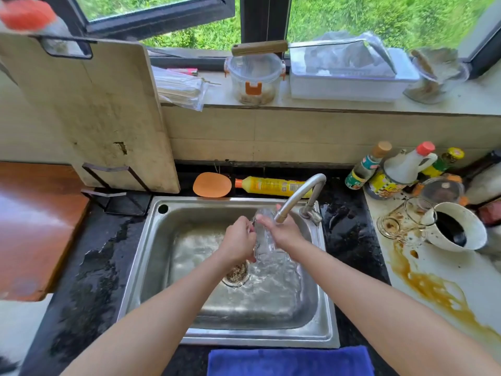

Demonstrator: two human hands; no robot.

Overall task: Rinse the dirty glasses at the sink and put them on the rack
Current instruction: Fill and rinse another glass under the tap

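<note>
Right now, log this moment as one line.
step: rinsing | left hand and right hand: holding glass under faucet | dirty glass: on counter

Both hands, left hand (240,241) and right hand (283,230), hold a glass (263,234) under the faucet (298,194) over the sink (151,253).

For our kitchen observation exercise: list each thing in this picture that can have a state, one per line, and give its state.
Faucet: running.
Glass: held under the spout by left hand and right hand.
Sink: water pooling, drain strainer holds debris.
Dirty glass: on its side on the counter, stained.
White pitcher: tipped over.
Detergent bottle: lying down, capped.
Window: open.
</note>
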